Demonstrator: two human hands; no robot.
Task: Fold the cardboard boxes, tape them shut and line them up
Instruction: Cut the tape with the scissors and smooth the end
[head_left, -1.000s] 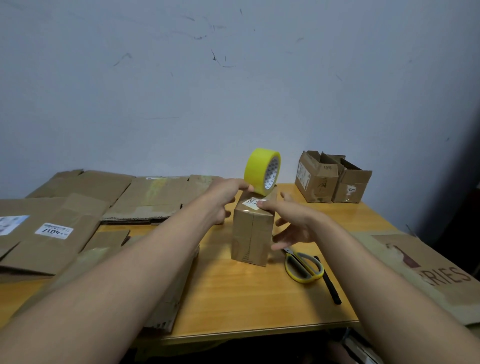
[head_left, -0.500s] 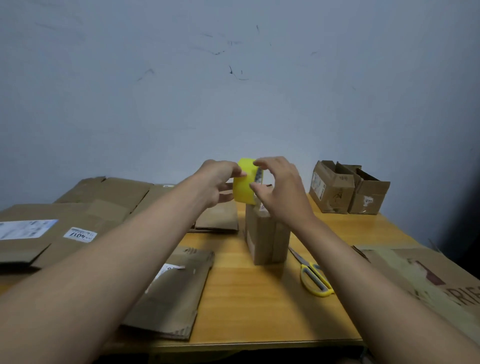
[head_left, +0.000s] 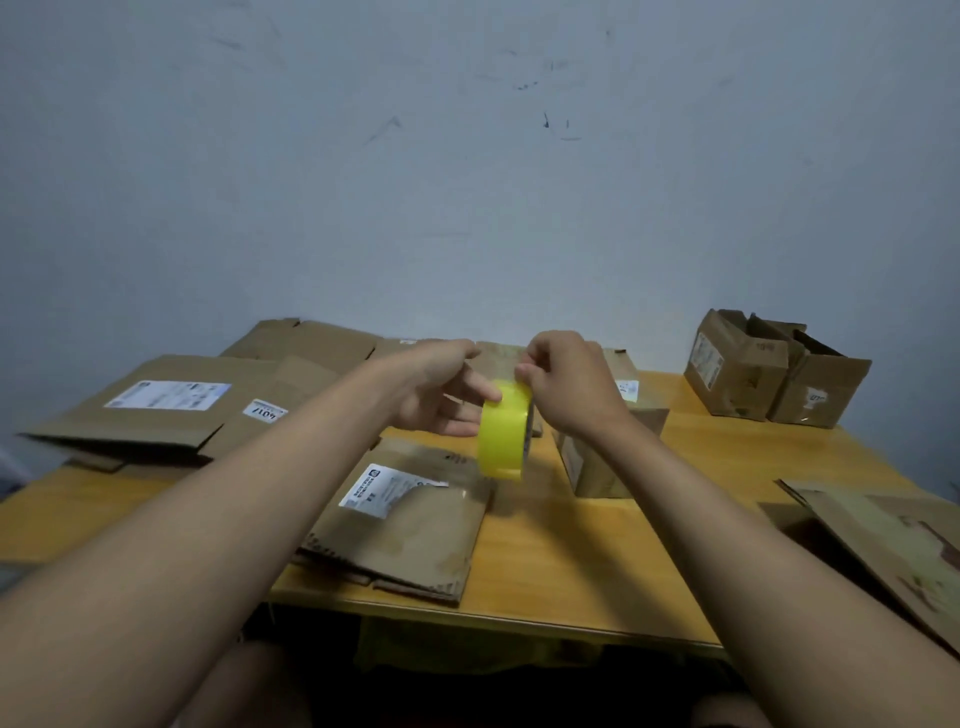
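A yellow tape roll (head_left: 501, 430) hangs in the air above the wooden table (head_left: 582, 561), held between both hands. My right hand (head_left: 569, 387) pinches the roll at its top edge. My left hand (head_left: 441, 387) touches the roll's left side, fingers mostly extended. Behind my right wrist a small folded cardboard box (head_left: 602, 462) stands upright on the table, partly hidden. Below the roll lies a flattened box with a white label (head_left: 410, 525).
Two folded boxes (head_left: 774, 371) stand side by side at the back right corner. Several flattened boxes (head_left: 171, 410) are piled on the left and at the back. A large flat cardboard sheet (head_left: 893, 545) overhangs the right edge. A wall rises behind.
The tape roll has left the top of the small box and come down and left in front of it. My right hand took hold of the roll. The camera view shifted left.
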